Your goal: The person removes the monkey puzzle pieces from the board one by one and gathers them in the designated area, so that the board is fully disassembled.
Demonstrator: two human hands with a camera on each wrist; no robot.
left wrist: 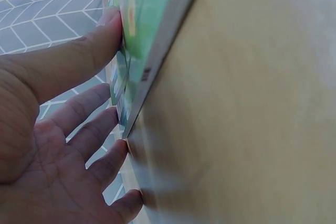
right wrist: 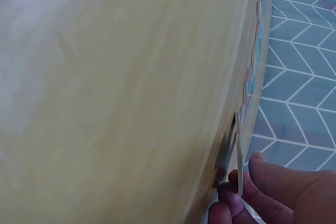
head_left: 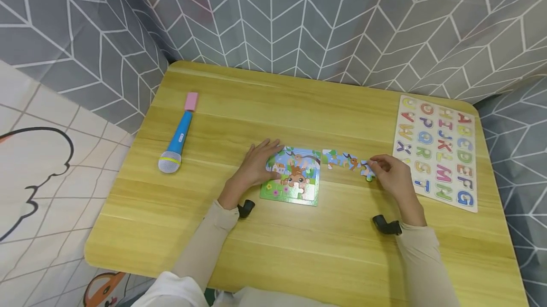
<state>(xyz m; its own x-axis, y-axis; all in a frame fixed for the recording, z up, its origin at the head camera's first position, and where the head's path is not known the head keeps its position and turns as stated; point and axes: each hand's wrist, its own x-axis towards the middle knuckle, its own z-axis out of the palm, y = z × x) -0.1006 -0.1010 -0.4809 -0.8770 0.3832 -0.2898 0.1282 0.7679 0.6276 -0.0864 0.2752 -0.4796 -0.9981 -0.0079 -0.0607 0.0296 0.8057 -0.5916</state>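
Observation:
My left hand (head_left: 256,164) rests with spread fingers on the left side of a square monkey jigsaw puzzle (head_left: 295,174); in the left wrist view the thumb lies over its face and the fingertips reach its edge and the table. My right hand (head_left: 392,174) pinches a small jigsaw piece (head_left: 367,171) between thumb and fingers. The right wrist view shows that piece (right wrist: 239,156) edge-on, tilted up from the table. Loose joined-looking pieces (head_left: 339,159) lie in a row between the puzzle and the pinched piece.
At the right of the wooden table (head_left: 325,245) lies a white alphabet board (head_left: 440,155) with coloured letters. A blue toy microphone (head_left: 177,141) and a pink block (head_left: 191,101) are at the left. Grey patterned curtains (head_left: 282,17) hang behind the table.

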